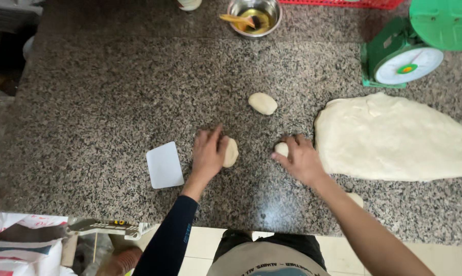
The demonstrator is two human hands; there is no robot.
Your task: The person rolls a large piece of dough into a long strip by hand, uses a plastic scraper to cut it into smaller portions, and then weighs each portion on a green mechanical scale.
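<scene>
My left hand (208, 152) lies cupped over a small dough piece (231, 152) on the speckled granite counter (113, 92), fingers curved around it. My right hand (301, 159) covers another small dough piece (281, 148), of which only the left end shows. A third dough ball (262, 103) rests untouched farther back. A large slab of dough (392, 138) spreads just right of my right hand.
A white plastic scraper (164, 164) lies left of my left hand. A green dial scale (415, 46) stands at the back right. A steel bowl (254, 15) with oil and a brush sits at the back. A small dough scrap (357, 198) lies near the front edge.
</scene>
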